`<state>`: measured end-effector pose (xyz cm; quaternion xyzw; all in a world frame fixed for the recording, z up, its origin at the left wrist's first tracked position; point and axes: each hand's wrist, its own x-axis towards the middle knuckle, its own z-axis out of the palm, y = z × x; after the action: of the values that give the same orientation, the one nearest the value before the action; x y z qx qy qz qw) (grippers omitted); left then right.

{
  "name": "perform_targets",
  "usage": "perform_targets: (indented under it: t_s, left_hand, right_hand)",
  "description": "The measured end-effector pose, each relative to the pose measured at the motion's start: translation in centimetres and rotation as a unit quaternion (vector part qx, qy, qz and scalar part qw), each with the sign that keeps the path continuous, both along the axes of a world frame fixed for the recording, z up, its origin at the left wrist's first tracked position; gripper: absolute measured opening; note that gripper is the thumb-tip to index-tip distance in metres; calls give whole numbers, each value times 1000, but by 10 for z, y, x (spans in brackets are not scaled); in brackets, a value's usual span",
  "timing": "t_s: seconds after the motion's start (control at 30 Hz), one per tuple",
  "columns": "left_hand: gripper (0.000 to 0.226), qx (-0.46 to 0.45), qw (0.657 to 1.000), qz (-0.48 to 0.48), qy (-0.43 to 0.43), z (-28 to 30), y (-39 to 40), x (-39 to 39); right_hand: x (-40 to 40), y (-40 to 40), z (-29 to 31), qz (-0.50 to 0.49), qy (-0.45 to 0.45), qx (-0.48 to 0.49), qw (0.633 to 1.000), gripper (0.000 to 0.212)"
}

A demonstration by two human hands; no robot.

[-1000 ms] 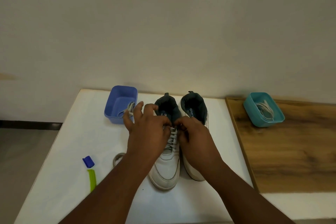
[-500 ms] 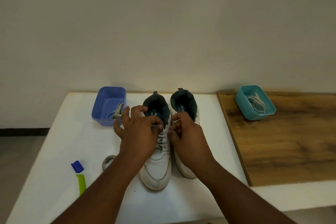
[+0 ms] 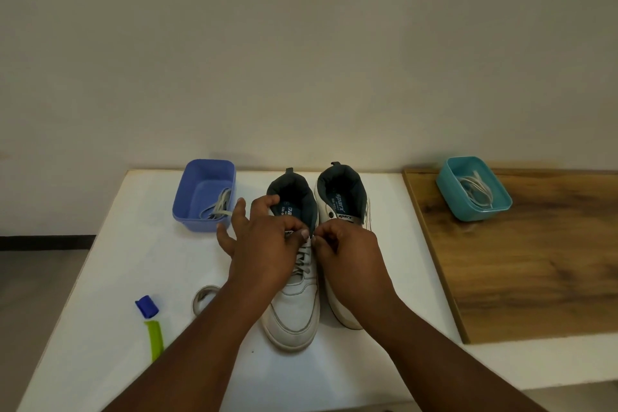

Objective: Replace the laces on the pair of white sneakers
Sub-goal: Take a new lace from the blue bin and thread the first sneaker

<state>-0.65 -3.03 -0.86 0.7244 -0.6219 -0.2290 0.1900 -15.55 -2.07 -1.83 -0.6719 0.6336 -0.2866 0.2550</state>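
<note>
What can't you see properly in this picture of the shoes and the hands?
All in the head view:
- The top of the lace on the left sneaker: the left hand and right hand cover it.
- The right sneaker's front: hidden under the right hand and arm.
- The tape roll: partly behind the left forearm.
- The small print under the insole logo: too tiny to read.
- The green tool: its lower end is hidden by the arm.

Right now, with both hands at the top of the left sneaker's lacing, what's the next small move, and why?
Probably draw the lace through the top eyelets: both the left hand and the right hand pinch it at the left sneaker collar, with the lower rows laced.
</note>
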Motion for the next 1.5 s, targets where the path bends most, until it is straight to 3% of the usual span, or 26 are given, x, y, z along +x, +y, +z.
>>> perform_targets:
  t_s: [0.23, 0.3, 0.33, 0.43, 0.53, 0.6, 0.77, 0.97, 1.07, 1.13, 1.2, 1.27, 1.33, 1.4, 1.5]
  left_hand:
    - [23, 17, 998, -52, -20, -3, -1, 9]
    - [36, 11, 998, -63, -22, -3, 0, 17]
    - [49, 12, 997, -72, -29, -2, 0, 20]
    - [84, 27, 993, -93, -65, 1, 2, 24]
    - [98, 29, 993, -84, -73, 3, 5, 22]
    - [102, 29, 993, -79, -85, 3, 6, 22]
    - [104, 59, 994, -61, -75, 3, 7, 27]
    - [66, 89, 984, -27, -153, 22, 14, 35]
    - [40, 49, 987, -12, -156, 36, 17, 34]
    - [27, 13, 996, -15, -87, 44, 19, 34]
    - [20, -3, 992, -19, 126, 55, 20, 32]
    - [17, 16, 918, -9, 396, 70, 21, 27]
    - [22, 35, 838, -2, 544, 77, 20, 26]
    - [23, 32, 829, 1, 559, 75, 20, 27]
    - [19, 18, 882, -13, 471, 65, 18, 32]
  right_hand:
    - [-2, 1, -1, 4, 13, -16, 1000, 14]
    - [-3, 2, 11, -38, -71, -14, 997, 15]
    - [-3, 2, 20, -73, -158, -9, 985, 16]
    - [-10, -2, 51, -158, -466, -10, 871, 17]
    - [-20, -2, 70, -204, -563, -116, 793, 13]
    - [-22, 0, 77, -209, -567, -182, 776, 18]
    - [-23, 5, 90, -159, -541, -263, 783, 22]
    - [-17, -3, 74, -189, -510, -226, 808, 13]
    - [-25, -13, 47, -264, -439, -133, 848, 22]
    - [-28, -14, 33, -284, -365, -34, 886, 36]
    - [-26, -11, 30, -243, -288, -1, 926, 36]
    - [-18, -5, 37, -170, -208, -45, 962, 27]
    - [-6, 4, 44, -62, -180, -80, 978, 14]
    - [8, 14, 48, 63, -226, -21, 972, 17]
    - [20, 22, 44, 142, -297, 101, 939, 33]
